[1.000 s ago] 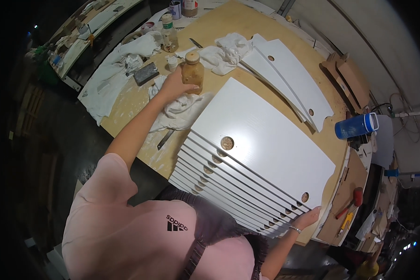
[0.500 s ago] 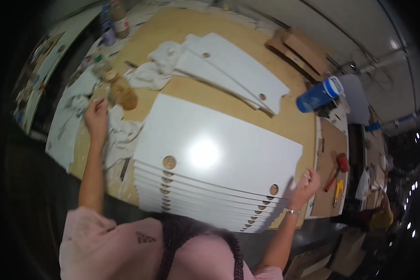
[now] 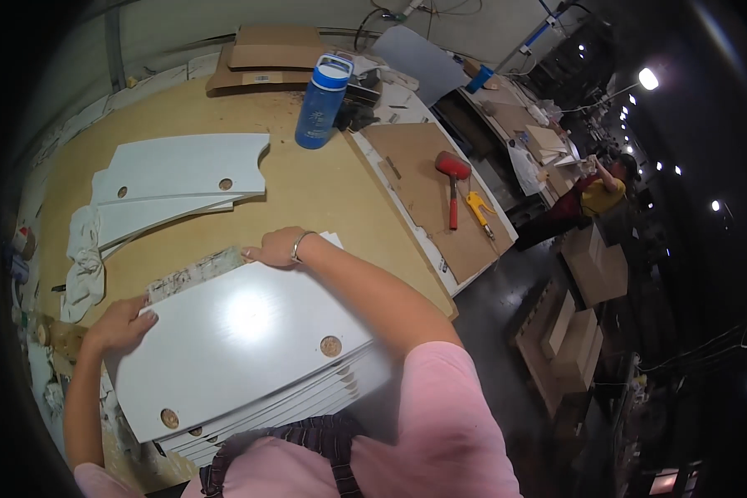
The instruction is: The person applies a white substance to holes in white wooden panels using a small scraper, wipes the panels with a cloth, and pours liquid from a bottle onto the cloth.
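Note:
A stack of white panels lies in front of me, and its top white panel (image 3: pixel 249 340) has two round holes near the near edge, with brownish insides. At the far left corner of this panel, my left hand (image 3: pixel 120 324) is closed on the edge, the thumb on the top face. My right hand (image 3: pixel 275 246) is closed at the far edge further right, its arm reaching across the stack's right side. The undersides of the fingers are hidden on both hands. Between the hands, beyond the edge, shows a streaked, stained strip (image 3: pixel 195 274).
More white panels (image 3: pixel 174 170) lie further back, beside a crumpled white cloth (image 3: pixel 85 261). A blue bottle (image 3: pixel 319 108) stands near folded cardboard (image 3: pixel 266 58). To the right are a red mallet (image 3: pixel 452 178) and yellow air gun (image 3: pixel 479 207). Another person (image 3: pixel 593 195) stands far right.
The view has swung to the right. Both hands, earlier raised beside the stack with no hold on it, have moved to the top panel's far edge and taken hold there.

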Motion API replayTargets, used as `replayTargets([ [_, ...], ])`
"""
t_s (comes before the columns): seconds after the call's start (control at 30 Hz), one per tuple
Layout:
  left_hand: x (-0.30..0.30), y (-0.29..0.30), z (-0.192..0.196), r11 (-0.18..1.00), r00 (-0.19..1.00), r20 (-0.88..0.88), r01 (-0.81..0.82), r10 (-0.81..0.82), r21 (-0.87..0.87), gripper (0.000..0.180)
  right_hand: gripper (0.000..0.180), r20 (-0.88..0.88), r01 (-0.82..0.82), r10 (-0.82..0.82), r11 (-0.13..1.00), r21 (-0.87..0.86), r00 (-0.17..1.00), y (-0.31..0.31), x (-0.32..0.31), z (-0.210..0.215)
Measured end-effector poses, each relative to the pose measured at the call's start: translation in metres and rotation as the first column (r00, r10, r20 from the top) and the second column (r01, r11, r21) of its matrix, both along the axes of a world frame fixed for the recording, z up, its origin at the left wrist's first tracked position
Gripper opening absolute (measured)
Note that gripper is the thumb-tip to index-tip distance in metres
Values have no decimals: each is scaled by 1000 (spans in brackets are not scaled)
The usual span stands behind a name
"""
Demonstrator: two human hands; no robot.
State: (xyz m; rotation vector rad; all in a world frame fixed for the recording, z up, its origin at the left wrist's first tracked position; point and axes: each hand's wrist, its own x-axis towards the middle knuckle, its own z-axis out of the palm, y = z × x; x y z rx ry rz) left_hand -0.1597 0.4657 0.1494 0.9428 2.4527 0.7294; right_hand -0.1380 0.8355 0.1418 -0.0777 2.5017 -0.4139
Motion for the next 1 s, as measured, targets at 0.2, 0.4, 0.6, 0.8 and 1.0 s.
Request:
replayTargets([
  [0.2,10,-6,3,923,981,153,-52,119,-381,52,87,63,-37,40,998,-48,997,2,17,-3],
  [0.4,25,-36,-35,942,953,282,-6,107,-334,54,86,200,-61,70,997,-52,977,-5,40,3],
  [0.6,45,-49,-60,967,886,422,-97,192,-236,58,98,75,-114,121,989,-93,990,-6,50,-12],
  [0.8,80,-27,-34,944,900,335,-194,280,-267,57,94,84,-135,138,990,-43,987,-10,72,-4],
  [1.0,91,-42,-42,887,893,230,-292,387,-358,53,89,138,-122,127,992,-43,982,-16,85,2],
])
